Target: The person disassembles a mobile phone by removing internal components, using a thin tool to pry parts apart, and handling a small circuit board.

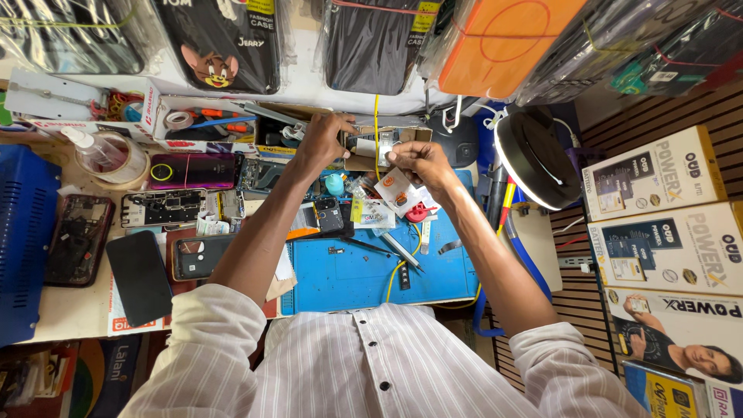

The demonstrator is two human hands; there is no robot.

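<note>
Bright, even light (wide-angle bending at edges).

Bare blue mat (348,279) amid crowding phones (139,277)

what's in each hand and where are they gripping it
The right hand pinches a small white packet by its top edge. The left hand reaches into the cardboard box; what it grips cannot be told.

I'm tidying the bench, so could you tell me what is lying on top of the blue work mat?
On the blue mat lie a yellow cable, tweezers and small parts; its far edge is hidden under packets and the right hand.
</note>
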